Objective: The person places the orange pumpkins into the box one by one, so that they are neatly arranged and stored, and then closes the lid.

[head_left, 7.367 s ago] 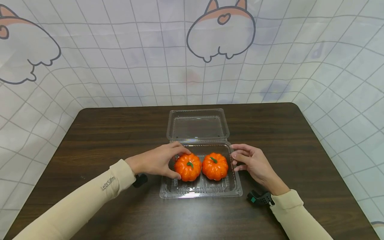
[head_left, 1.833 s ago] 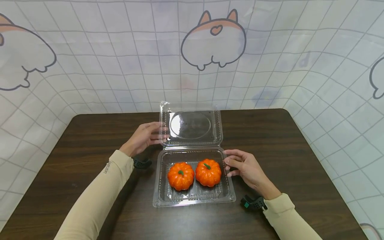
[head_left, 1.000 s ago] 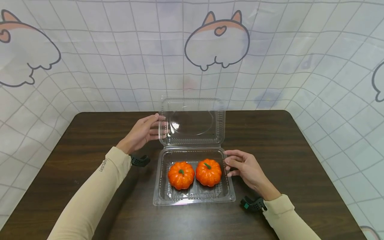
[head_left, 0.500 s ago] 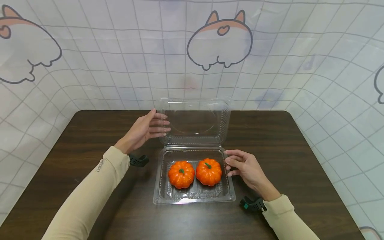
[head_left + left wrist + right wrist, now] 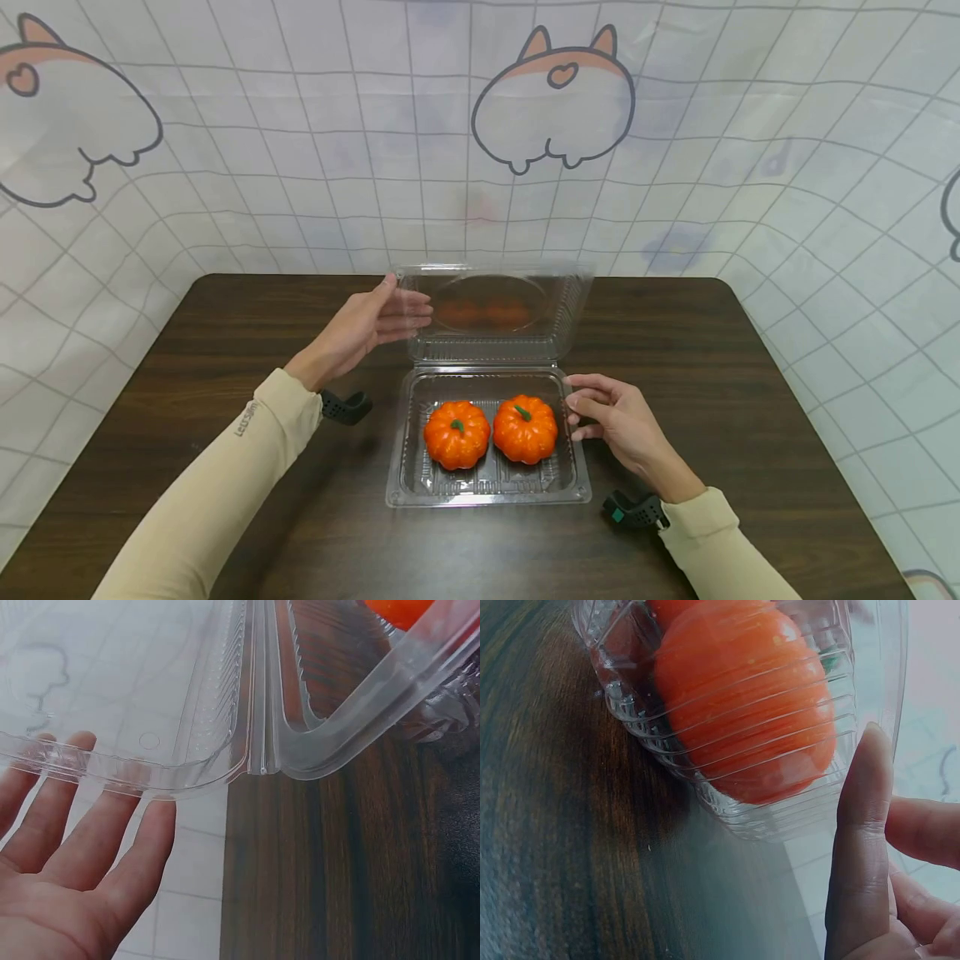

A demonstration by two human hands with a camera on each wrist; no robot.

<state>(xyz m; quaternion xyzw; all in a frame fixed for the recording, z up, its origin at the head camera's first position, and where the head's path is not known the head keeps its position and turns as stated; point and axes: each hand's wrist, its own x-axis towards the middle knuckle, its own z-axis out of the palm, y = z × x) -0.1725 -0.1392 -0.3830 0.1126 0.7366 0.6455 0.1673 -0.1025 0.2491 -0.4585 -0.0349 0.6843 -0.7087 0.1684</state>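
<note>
Two pumpkins, both small and orange with green stems: one pumpkin on the left (image 5: 457, 433), one pumpkin on the right (image 5: 525, 429), side by side and touching or nearly so. One clear plastic box (image 5: 487, 492) with one hinged lid (image 5: 495, 312). Two hands. Two black wrist mounts, one by each sleeve cuff.

Both pumpkins sitting in the tray of the box, toward its back half, upright with stems up. Front strip of the tray bare, ribbed floor showing. Box resting near the middle of one dark wooden table (image 5: 225, 350). Lid raised on its hinge at the back edge of the tray, standing tilted toward the tray, with a faint orange reflection of the pumpkins in its panel.

Left hand (image 5: 360, 329) at the left edge of the lid, fingers straight and spread, fingertips (image 5: 154, 825) laid against the lid's rim from behind; nothing clasped, only flat contact. From the left wrist view, lid rim crossing over the fingers, hinge fold just to their right.

Right hand (image 5: 615, 417) just beside the right wall of the tray, fingers loosely bent toward it, thumb (image 5: 862, 825) upright close against the ribbed wall; actual contact hard to tell, nothing clasped. Right-hand pumpkin (image 5: 742, 697) pressed close inside that same wall.

Behind the table, one white grid-patterned backdrop (image 5: 300, 167) printed with cartoon animal shapes.
</note>
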